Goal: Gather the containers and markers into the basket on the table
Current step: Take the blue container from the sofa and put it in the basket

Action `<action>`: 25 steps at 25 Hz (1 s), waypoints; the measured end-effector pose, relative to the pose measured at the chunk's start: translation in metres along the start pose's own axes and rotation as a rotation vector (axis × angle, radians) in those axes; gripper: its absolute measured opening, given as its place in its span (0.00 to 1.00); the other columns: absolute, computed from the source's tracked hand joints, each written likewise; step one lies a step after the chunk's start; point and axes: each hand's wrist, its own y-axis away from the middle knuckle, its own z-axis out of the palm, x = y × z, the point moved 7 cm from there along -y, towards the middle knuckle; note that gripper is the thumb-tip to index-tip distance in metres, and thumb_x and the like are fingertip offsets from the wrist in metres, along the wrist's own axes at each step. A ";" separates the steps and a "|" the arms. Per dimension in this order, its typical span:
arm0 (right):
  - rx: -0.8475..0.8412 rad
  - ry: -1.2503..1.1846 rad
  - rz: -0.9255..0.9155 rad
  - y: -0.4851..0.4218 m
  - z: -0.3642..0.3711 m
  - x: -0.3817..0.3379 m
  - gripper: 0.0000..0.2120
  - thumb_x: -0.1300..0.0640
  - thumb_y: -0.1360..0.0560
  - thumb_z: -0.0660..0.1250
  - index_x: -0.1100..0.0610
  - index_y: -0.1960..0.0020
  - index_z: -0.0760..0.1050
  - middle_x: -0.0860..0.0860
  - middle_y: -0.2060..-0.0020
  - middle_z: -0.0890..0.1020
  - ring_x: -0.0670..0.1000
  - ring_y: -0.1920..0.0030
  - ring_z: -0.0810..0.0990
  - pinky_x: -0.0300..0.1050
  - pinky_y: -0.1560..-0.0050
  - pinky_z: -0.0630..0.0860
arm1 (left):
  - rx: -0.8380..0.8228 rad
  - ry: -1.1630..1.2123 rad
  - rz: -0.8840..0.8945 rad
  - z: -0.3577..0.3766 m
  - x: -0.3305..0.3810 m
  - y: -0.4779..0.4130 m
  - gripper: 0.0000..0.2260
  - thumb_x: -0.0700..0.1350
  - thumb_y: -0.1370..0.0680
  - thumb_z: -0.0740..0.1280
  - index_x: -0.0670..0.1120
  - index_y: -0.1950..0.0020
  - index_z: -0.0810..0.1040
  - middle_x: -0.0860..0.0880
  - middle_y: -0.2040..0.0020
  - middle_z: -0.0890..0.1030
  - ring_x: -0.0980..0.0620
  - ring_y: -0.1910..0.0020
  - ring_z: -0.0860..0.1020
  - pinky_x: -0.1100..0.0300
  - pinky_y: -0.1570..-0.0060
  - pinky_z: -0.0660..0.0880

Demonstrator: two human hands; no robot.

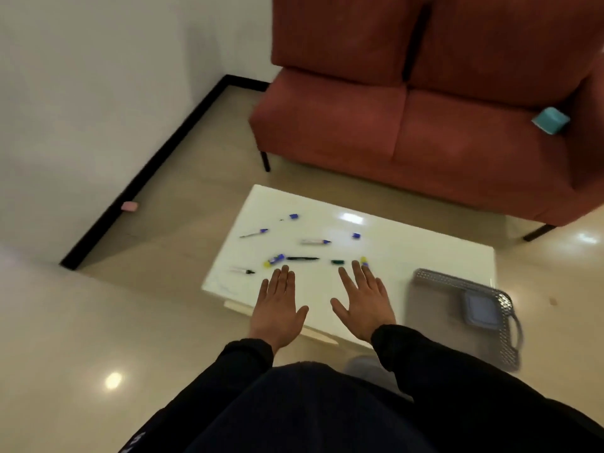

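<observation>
Several markers and small capped containers lie scattered on the white table [408, 256]: a blue-capped marker [254, 233], another marker [315, 241], a black pen [302, 258], a blue and yellow glue stick [274, 260] and a green cap [337, 262]. A grey woven basket [434, 289] sits at the table's right front corner with a lidded blue-grey container [482, 310] inside. My left hand [277, 307] and my right hand [364, 304] hover flat over the table's near edge, fingers spread, holding nothing.
A red sofa [425, 119] stands behind the table with a teal box [550, 120] on its seat. A pink object [129, 206] lies by the black skirting on the left. Beige tiled floor surrounds the table.
</observation>
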 end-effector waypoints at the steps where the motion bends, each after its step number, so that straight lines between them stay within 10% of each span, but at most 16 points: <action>1: -0.014 0.000 -0.053 -0.011 0.004 -0.032 0.35 0.33 0.21 0.46 0.46 0.19 0.42 0.51 0.19 0.42 0.53 0.20 0.40 0.55 0.22 0.44 | 0.006 0.021 -0.055 -0.003 -0.032 0.011 0.36 0.60 0.18 0.51 0.42 0.19 0.40 0.44 0.19 0.39 0.47 0.20 0.38 0.47 0.22 0.41; 10: -0.108 0.012 -0.385 -0.130 0.057 -0.273 0.36 0.34 0.21 0.45 0.48 0.19 0.42 0.51 0.19 0.42 0.53 0.19 0.43 0.55 0.22 0.46 | 0.042 0.154 -0.433 -0.025 -0.279 0.047 0.36 0.61 0.18 0.50 0.44 0.20 0.37 0.47 0.19 0.36 0.50 0.21 0.35 0.48 0.22 0.40; 25: -0.138 -0.039 -0.265 -0.367 0.045 -0.497 0.34 0.35 0.20 0.48 0.47 0.19 0.44 0.52 0.19 0.45 0.55 0.20 0.46 0.56 0.22 0.52 | -0.064 0.163 -0.453 -0.126 -0.583 -0.083 0.35 0.60 0.18 0.51 0.45 0.19 0.38 0.47 0.19 0.37 0.49 0.21 0.36 0.48 0.22 0.41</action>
